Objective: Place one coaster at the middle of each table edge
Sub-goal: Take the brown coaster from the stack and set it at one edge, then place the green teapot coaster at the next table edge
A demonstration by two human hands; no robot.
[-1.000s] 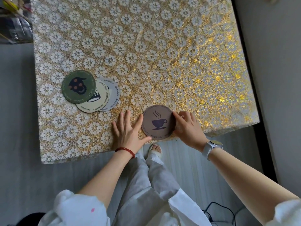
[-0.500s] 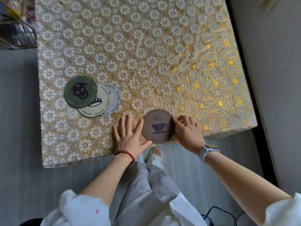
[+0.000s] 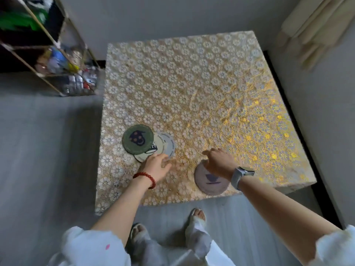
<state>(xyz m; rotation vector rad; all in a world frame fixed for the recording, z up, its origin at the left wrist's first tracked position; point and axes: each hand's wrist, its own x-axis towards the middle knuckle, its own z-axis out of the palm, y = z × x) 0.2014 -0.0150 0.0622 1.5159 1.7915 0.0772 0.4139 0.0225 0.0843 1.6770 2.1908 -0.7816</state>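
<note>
Flat near the table (image 3: 192,77) edge, brown coaster's (image 3: 211,184) cup print upright

Grey floor (image 3: 42,150), smooth and bare, under a square surface (image 3: 192,83) draped in gold-and-white flower lace. Warm yellow light across its right half. Pale wall (image 3: 172,14) behind, another pale wall (image 3: 326,112) along the right, with a dark strip at its foot. Cream curtain (image 3: 315,25) hanging at upper right. Gold-framed shelf rack (image 3: 48,54) at upper left, crowded with blurred bottles and packets.
</note>
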